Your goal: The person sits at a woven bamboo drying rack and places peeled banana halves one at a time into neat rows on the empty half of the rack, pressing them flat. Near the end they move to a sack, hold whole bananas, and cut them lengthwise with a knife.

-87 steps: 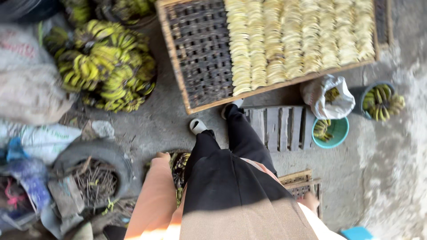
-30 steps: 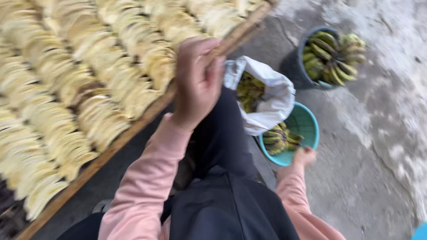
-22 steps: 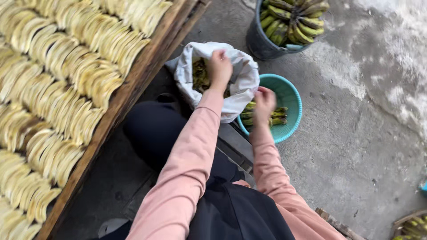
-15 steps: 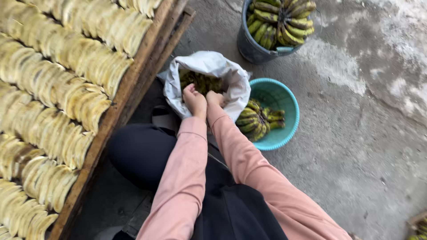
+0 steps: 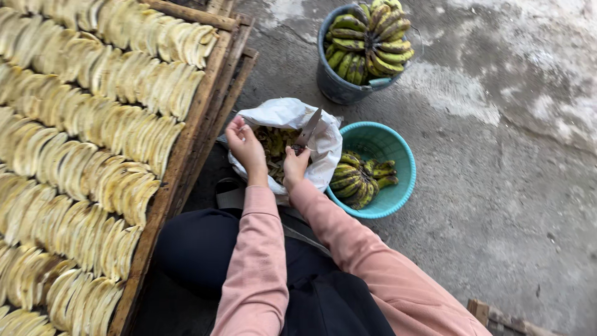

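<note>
Both hands have stayed at the mouth of the white bag since half a second ago, but the right one now has a knife in it, and the view has drifted so the dark bucket shows whole at the far edge. Left hand is at the left rim of the white bag, fingers curled near the peels; whether it grips anything cannot be told. Right hand is closed around the handle of a knife, its blade pointing up and away over the bag's opening. The two hands are close together but apart, with the bag's contents between them. Inside the bag lies a heap of dark yellowish banana peels. Pink sleeves run back from both wrists toward the near edge, over dark trousers.

Just right of the bag, touching it, sits a teal basin on the concrete floor, holding a few bunches of small green-yellow bananas. Farther off stands a dark bucket piled with more bananas. On the left, a wooden drying rack carries rows of peeled banana slices, its edge just beside the bag
</note>
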